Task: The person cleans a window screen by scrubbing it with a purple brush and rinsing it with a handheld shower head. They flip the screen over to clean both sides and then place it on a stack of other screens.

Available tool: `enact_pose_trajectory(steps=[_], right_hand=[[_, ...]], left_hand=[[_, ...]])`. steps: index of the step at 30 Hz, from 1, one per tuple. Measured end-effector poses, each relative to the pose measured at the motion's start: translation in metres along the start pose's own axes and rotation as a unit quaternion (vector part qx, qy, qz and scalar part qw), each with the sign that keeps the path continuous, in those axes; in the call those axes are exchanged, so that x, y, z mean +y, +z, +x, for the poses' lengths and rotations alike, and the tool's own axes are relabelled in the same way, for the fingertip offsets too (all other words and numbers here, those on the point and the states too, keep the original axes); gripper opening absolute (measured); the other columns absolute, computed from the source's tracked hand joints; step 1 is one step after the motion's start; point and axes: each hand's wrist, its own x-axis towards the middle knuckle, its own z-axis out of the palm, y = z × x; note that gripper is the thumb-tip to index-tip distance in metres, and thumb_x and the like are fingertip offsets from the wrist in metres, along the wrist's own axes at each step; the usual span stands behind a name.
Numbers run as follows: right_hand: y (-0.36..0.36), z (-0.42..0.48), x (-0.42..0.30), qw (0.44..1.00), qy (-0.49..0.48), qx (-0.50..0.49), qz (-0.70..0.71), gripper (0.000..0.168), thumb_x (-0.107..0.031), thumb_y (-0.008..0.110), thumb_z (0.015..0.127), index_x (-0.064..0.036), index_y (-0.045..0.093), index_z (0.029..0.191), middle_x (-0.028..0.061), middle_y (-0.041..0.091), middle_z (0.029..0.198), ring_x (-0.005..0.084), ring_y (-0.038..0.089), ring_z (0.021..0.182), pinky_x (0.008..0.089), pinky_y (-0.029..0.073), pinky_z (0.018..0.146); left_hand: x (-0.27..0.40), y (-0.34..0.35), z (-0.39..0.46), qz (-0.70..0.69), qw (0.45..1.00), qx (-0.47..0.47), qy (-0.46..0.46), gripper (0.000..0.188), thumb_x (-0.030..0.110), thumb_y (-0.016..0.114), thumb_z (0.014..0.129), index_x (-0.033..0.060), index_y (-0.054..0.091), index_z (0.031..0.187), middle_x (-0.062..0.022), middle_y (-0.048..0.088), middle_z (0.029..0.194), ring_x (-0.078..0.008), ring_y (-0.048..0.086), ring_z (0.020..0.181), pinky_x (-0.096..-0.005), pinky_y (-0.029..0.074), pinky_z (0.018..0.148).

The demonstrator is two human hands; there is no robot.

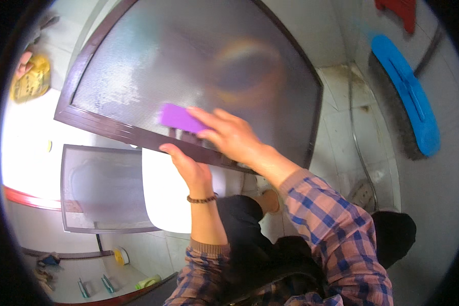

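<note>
A large screen panel [183,65] with a dark brown frame stands tilted before me, its surface finely lined. My right hand [233,134] holds a purple sponge [181,118] flat against the panel, close to its lower frame bar. Below that bar, my left hand [191,168] grips the frame's edge with the thumb on the front. The other fingers of this hand are mostly hidden behind the frame. A beaded bracelet [201,199] circles my left wrist.
A smaller framed panel [107,191] leans at the left beside a smooth white surface [164,191]. On the right are a blue-backed brush [409,91], a thin hose [354,130] across the tiles and a red plastic piece [399,11]. A yellow bag [34,78] lies far left.
</note>
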Motion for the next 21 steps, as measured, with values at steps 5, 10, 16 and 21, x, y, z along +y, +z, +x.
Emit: enact_pose_trajectory(steps=[5, 10, 16, 21], right_hand=[[-0.040, -0.013, 0.127, 0.960, 0.194, 0.204, 0.014, 0.045, -0.016, 0.057, 0.085, -0.009, 0.046, 0.128, 0.0163, 0.060, 0.105, 0.0340, 0.057, 0.098, 0.0373, 0.047, 0.081], [0.006, -0.011, -0.010, 0.999, -0.034, 0.029, -0.019, 0.047, -0.012, 0.065, 0.078, -0.008, 0.052, 0.124, 0.0211, 0.059, 0.101, 0.0358, 0.059, 0.086, 0.0377, 0.047, 0.074], [-0.046, 0.080, 0.050, 0.975, 0.093, 0.164, -0.120, 0.048, -0.024, 0.058, 0.084, -0.015, 0.044, 0.129, 0.0212, 0.056, 0.087, 0.0386, 0.056, 0.085, 0.0451, 0.046, 0.070], [-0.023, -0.006, 0.028, 0.996, 0.025, 0.065, -0.062, 0.055, -0.021, 0.060, 0.082, -0.016, 0.040, 0.133, 0.0203, 0.057, 0.090, 0.0404, 0.056, 0.084, 0.0431, 0.046, 0.074]], left_hand=[[0.005, 0.011, -0.008, 0.013, 1.000, -0.015, -0.022, 0.069, 0.055, 0.034, 0.089, 0.0013, 0.032, 0.132, -0.0178, 0.045, 0.127, -0.0288, 0.045, 0.116, -0.0413, 0.036, 0.098], [0.002, 0.013, -0.026, 0.011, 0.999, 0.048, -0.021, 0.070, 0.054, 0.038, 0.089, -0.0005, 0.033, 0.132, -0.0173, 0.045, 0.127, -0.0280, 0.045, 0.116, -0.0417, 0.036, 0.098], [0.005, 0.015, -0.040, -0.004, 0.999, 0.015, -0.050, 0.053, 0.033, 0.049, 0.092, -0.0037, 0.037, 0.128, -0.0147, 0.044, 0.127, -0.0258, 0.045, 0.114, -0.0397, 0.035, 0.099], [0.018, -0.005, -0.043, -0.135, 0.988, 0.014, -0.073, 0.058, 0.003, 0.050, 0.080, 0.0002, 0.028, 0.134, -0.0160, 0.041, 0.127, -0.0285, 0.043, 0.116, -0.0413, 0.035, 0.099]])
